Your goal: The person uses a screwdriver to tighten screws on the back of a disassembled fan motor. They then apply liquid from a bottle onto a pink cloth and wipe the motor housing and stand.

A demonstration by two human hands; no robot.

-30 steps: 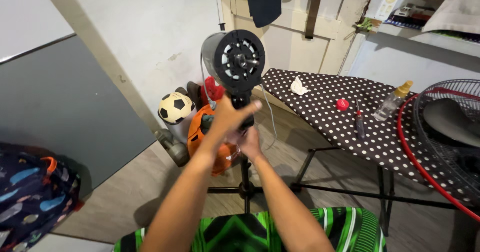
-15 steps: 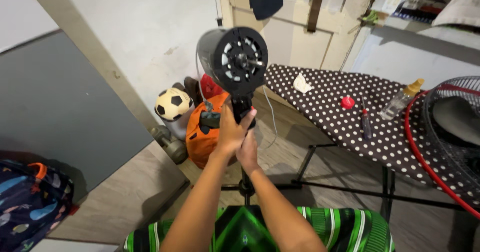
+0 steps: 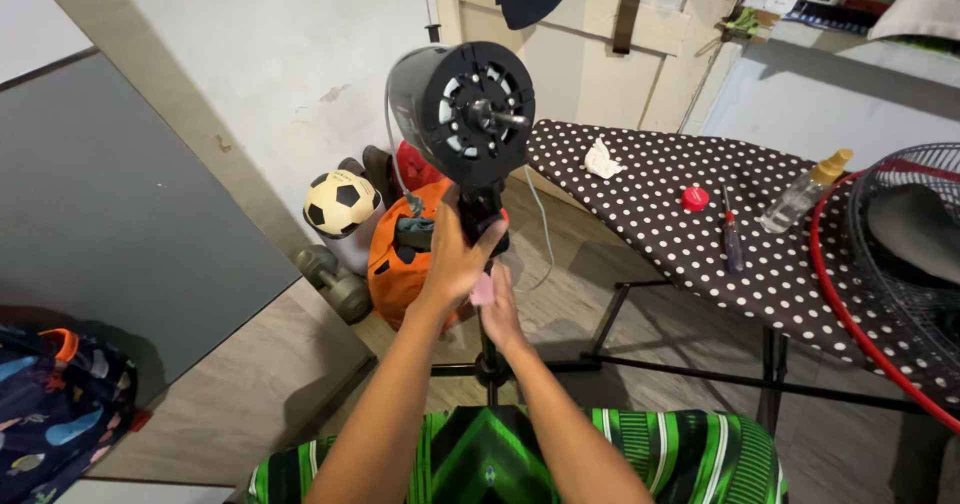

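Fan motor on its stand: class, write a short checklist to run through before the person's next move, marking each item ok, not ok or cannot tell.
1. Left hand grips the neck under the fan motor: ok.
2. Right hand is on the stand pole: ok.
3. Motor shaft is bare, no blade: ok.
4. Fan guard is set aside on the ironing board: ok.
5. Screwdriver lies on the board: ok.
6. Power unplugged: cannot tell.

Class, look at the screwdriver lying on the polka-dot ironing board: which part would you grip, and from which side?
Grip the screwdriver by its dark red handle at the far end, coming from above. It lies flat on the ironing board, apart from the red cap and bottle, so fingers can close across it.
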